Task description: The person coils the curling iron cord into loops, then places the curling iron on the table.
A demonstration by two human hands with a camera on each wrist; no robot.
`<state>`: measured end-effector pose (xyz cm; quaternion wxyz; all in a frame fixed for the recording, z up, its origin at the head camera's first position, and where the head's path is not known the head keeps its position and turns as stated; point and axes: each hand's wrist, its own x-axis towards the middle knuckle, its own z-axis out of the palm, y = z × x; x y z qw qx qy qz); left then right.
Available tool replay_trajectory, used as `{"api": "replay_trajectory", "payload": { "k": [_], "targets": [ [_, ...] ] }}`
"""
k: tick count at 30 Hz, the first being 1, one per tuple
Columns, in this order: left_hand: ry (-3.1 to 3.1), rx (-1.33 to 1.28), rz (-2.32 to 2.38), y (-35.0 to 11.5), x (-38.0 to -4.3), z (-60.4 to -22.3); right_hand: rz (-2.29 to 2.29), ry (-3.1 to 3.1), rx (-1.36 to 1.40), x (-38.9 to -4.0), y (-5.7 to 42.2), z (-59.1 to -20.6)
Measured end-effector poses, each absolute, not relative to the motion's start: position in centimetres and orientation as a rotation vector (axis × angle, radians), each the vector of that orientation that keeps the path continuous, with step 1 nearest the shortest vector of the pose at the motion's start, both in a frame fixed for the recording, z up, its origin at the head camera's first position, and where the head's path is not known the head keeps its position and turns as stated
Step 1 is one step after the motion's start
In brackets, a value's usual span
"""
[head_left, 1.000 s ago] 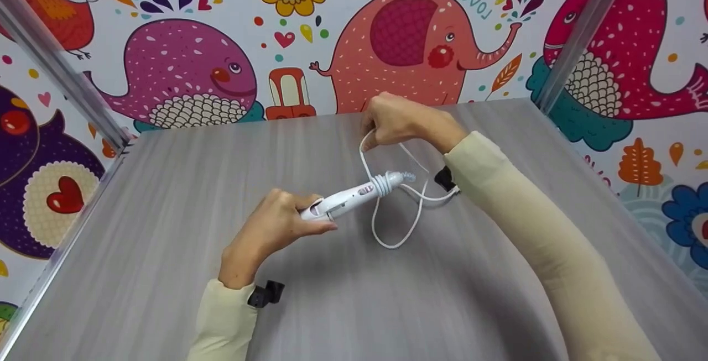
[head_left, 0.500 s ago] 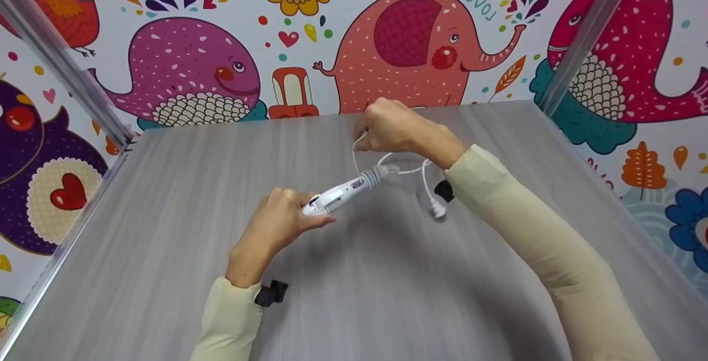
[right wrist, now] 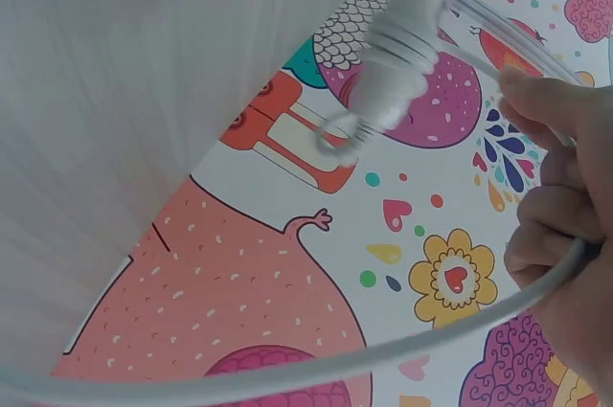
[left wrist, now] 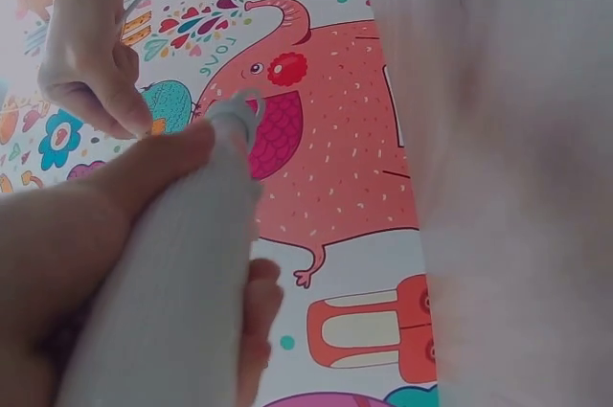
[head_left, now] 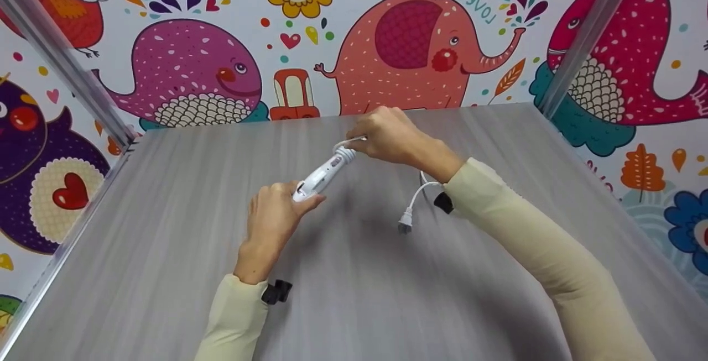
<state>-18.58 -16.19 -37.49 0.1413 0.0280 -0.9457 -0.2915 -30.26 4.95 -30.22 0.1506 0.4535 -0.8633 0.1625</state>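
In the head view my left hand (head_left: 271,214) grips a white hair iron (head_left: 323,176), which slants up to the right above the table. Several turns of white cord (right wrist: 397,48) ring its far end. My right hand (head_left: 390,137) is up beside that end, pinching a stretch of the cord between thumb and finger. The cord also runs through its curled fingers (right wrist: 551,235) in the right wrist view. A two-prong plug (head_left: 405,221) dangles below the right wrist. My left palm hides the near end of the iron.
The grey wood-grain table (head_left: 166,228) lies beneath both hands. Behind it stands a wall (head_left: 310,90) printed with cartoon animals, with metal posts (head_left: 581,51) at the corners. A small black camera (head_left: 276,291) is strapped at the left wrist.
The hair iron has tilted steeper and shifted left, and my right hand has moved down close to its corded end. The hanging cord loop is gone from view, and the plug has swung left.
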Motion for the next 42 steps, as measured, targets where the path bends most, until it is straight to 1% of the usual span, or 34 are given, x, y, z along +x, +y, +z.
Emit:
{"api": "replay_trajectory", "payload": {
  "k": [6,15,21,26,29,32,42],
  "targets": [
    [-2.665,0.175,-0.849,-16.7,-18.6,-37.2,0.552,-2.4,1.34,-30.1,4.8,-30.7],
    [-2.628,0.217,-0.861,-17.5,-18.7,-37.0,0.724,-2.403,1.352,-29.8,5.3,-32.1],
    [-2.625,0.254,-0.959,-17.9,-18.7,-36.8,0.998,-2.491,1.289,-29.9,6.1,-33.1],
    [-2.622,0.271,-1.026,-18.1,-18.7,-36.6,1.356,-2.669,1.204,-30.2,7.1,-33.9],
    [-2.61,0.255,-1.085,-18.2,-18.7,-36.4,1.551,-2.731,1.211,-30.5,7.8,-34.5],
    [-2.593,0.226,-1.149,-18.4,-18.7,-36.3,1.628,-2.756,1.28,-30.9,8.3,-35.1],
    [-2.585,0.036,-1.375,-18.7,-18.5,-35.9,1.555,-2.846,1.384,-32.0,8.8,-36.2]
  ]
}}
